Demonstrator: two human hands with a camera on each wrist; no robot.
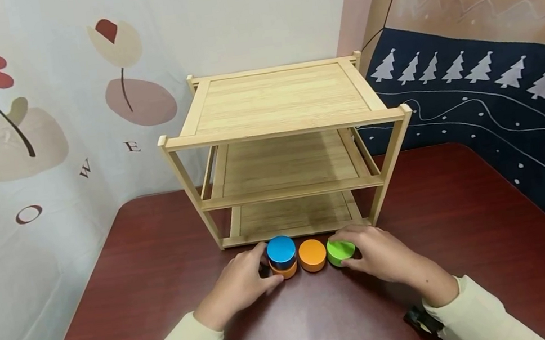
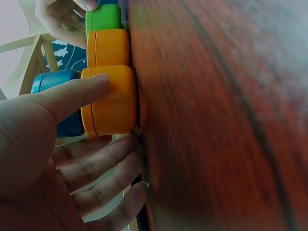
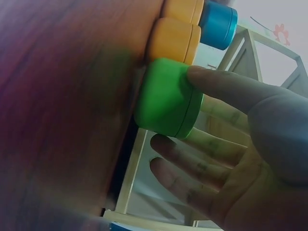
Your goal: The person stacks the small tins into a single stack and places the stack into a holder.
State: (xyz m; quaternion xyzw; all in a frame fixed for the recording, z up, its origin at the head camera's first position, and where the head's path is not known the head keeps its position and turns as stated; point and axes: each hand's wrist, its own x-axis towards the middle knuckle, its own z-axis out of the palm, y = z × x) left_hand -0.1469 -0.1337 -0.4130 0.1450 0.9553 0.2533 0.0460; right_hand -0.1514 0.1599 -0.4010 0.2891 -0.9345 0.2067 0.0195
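Observation:
Three small round lidded jars stand in a row on the table, with a blue jar (image 1: pixel 281 249) stacked on the left one. My left hand (image 1: pixel 245 278) holds the lower orange jar (image 2: pixel 113 101), its thumb on the near side and its fingers round the far side. Beside that stack is a second orange jar (image 1: pixel 312 255), which neither hand holds. At the row's right end, a green jar (image 3: pixel 166 98) is gripped between the thumb and fingers of my right hand (image 1: pixel 382 253). Both orange jars and the green one sit on the tabletop.
Just behind the jars stands a three-tier wooden rack (image 1: pixel 290 191), its front feet close to them. The dark red table (image 1: pixel 160 252) extends on both sides. Printed cloth (image 1: pixel 49 180) hangs at the back and left, and a navy cloth (image 1: pixel 489 109) at the right.

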